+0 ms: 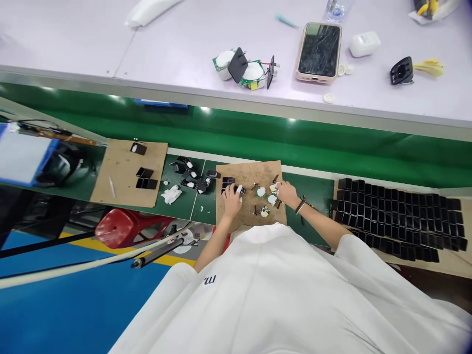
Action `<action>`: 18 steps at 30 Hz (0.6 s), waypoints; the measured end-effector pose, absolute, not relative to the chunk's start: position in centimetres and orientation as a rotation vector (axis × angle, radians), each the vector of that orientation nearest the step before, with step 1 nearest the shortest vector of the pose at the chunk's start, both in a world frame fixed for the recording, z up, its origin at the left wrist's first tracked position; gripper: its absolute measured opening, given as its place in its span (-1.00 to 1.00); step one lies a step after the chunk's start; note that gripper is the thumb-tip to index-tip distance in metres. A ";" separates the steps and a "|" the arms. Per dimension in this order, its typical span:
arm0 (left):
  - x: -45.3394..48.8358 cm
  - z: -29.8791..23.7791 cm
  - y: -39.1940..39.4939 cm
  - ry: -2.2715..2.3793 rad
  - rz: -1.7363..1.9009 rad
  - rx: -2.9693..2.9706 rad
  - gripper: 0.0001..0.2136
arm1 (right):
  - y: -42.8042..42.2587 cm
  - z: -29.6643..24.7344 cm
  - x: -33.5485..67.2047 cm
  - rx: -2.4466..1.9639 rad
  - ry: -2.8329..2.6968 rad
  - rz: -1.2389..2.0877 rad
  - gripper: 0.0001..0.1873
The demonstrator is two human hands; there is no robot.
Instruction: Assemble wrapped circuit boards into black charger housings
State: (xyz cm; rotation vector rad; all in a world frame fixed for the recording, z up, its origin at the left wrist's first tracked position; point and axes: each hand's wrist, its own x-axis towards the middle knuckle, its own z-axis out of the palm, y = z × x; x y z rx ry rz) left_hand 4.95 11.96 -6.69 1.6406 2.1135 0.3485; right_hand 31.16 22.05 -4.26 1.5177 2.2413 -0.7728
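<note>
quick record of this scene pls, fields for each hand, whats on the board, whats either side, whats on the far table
left hand: on black parts at board's left edge
right hand: at small circuit boards
board: brown, on green bench
right side: rows of black housings
left side: second board, loose black parts
far table: phone, white case, two assemblies

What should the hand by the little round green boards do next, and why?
Probably close the right hand on the nearest small round board and lift it: its fingertips already touch it, while the left hand rests on a black part.
</note>
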 end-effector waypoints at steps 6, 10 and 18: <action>5.4 -6.8 13.0 2.069 0.139 1.785 -0.41 | 21.1 -5.2 29.6 1.807 1.944 -0.687 -0.62; 5.6 -6.9 13.2 2.120 0.092 1.801 -0.34 | 21.6 -5.2 27.8 1.918 1.926 -0.638 -0.56; 5.8 -6.3 12.9 2.260 0.126 1.700 -0.30 | 22.0 -5.0 25.6 2.053 1.864 -0.726 -0.56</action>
